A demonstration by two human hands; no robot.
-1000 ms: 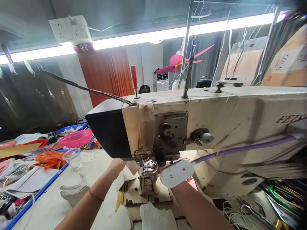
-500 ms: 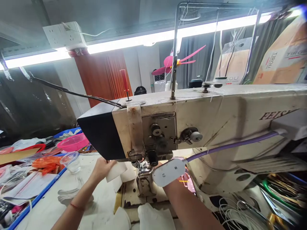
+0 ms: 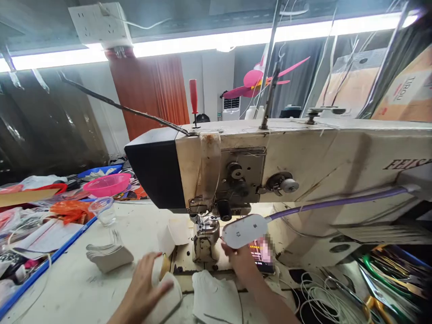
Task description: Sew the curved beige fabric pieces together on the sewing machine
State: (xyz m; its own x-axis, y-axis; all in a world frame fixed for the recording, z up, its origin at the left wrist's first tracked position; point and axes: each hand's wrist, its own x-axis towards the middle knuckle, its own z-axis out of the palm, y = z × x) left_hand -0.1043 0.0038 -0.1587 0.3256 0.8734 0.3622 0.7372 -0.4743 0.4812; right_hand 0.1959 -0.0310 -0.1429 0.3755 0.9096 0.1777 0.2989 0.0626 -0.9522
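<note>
A cream sewing machine (image 3: 313, 157) with a black end cover spans the view. My left hand (image 3: 145, 281), fingers spread, is over white pieces (image 3: 165, 301) at the lower left of the machine's post (image 3: 205, 247). White material (image 3: 178, 230) stands just left of the needle area. My right hand (image 3: 236, 256) is right of the post, below the white oval control (image 3: 245, 230); its fingertips are partly hidden and what they hold cannot be made out. More white pieces (image 3: 218, 294) lie in front of the post.
A stack of white pieces (image 3: 110, 256) and a clear cup (image 3: 104, 210) are on the table at left. Beyond them are a blue-edged tray (image 3: 54, 258) and a pink basket (image 3: 107, 185). Scissors (image 3: 374, 306) and coiled white cord (image 3: 324, 299) lie at right.
My left hand has left the white material by the needle, moved down toward me and opened. My right hand has drawn back from behind the control. The view has shifted.
</note>
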